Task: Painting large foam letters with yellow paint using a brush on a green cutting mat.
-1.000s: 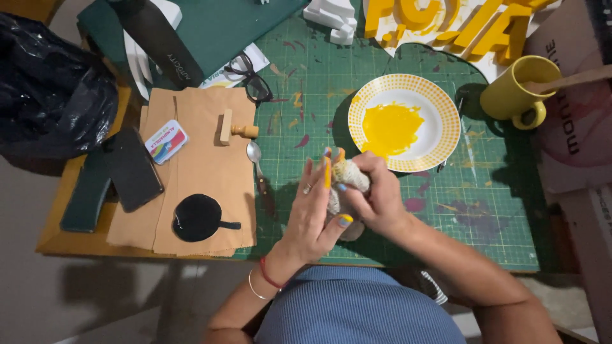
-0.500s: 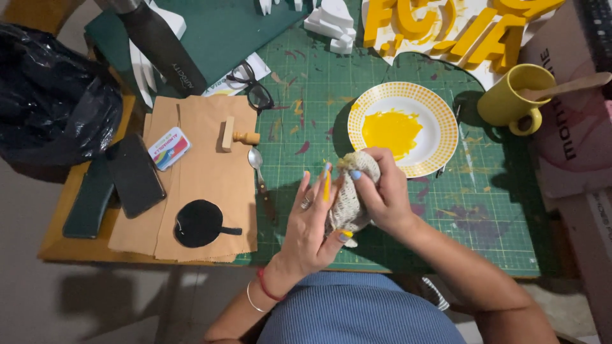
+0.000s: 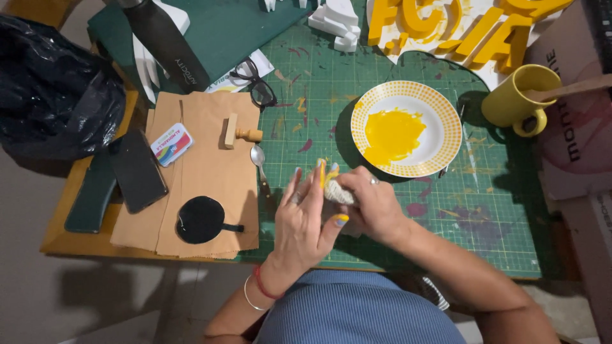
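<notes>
My right hand grips a crumpled pale cloth and presses it against the fingers of my left hand. The left hand is held flat with fingers spread, and yellow paint shows on its thumb tip and one finger. Both hands hover over the green cutting mat, just below a white plate with a yellow dotted rim and a pool of yellow paint.
A yellow mug with a wooden stick stands at right. Yellow-painted letters lie at the back. Left of the hands: a spoon, brown paper with a wooden stamp, a black round piece and a small tin, a phone, glasses, a dark bottle, a black bag.
My hands have shifted slightly toward the table's near edge, and the cloth has moved along the left hand's fingers. The view has tilted a little.
</notes>
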